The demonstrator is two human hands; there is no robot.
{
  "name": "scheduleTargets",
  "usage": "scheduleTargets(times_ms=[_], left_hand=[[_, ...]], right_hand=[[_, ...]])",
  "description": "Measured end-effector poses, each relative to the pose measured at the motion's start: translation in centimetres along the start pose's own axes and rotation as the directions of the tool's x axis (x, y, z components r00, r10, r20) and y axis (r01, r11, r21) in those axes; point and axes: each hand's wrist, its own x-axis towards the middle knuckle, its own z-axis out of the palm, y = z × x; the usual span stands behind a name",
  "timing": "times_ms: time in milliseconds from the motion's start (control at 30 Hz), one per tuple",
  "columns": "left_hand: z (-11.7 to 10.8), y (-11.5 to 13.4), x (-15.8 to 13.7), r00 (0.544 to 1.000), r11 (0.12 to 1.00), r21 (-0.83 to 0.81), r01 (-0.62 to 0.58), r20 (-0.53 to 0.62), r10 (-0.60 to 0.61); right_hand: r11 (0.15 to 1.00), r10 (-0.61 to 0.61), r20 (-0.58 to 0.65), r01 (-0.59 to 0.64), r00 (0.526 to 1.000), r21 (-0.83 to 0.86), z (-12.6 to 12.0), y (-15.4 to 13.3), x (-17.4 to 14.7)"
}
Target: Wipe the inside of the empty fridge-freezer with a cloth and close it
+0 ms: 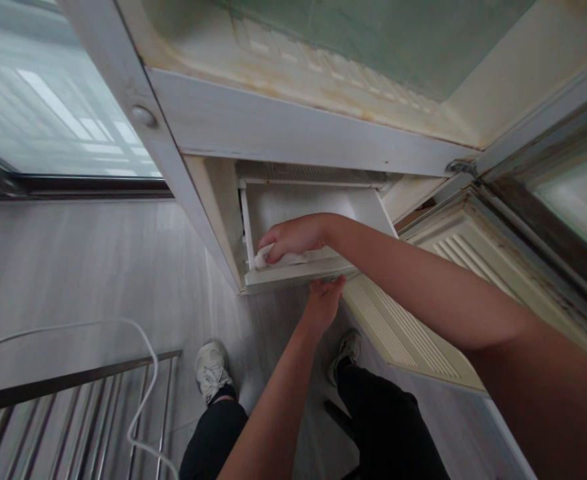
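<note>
One drawer (318, 199), right hand (293, 237) with cloth (262, 259) inside, left hand (326, 293) at edge (288, 274).

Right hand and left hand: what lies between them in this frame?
The head view shows the drawer's front panel between the left hand and the right hand, plus white cloth in the latter's grip.

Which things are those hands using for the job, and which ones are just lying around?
For the job:
white cloth, in the right hand
drawer, pulled out, with the left hand at its front edge
fridge, which the drawer sits in

Just about:
white cable
metal rack, with the cable across it
</note>
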Motion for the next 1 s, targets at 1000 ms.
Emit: scheduleTargets(times_ms=[1000], left_hand=[[-0.3,1.4,-1.4,0.993,0.913,0.395,-0.106,0.001,0.115]], right_hand=[[0.889,-0.328,-0.896,-0.223,0.299,-0.399,16.4,5.7,-8.7]])
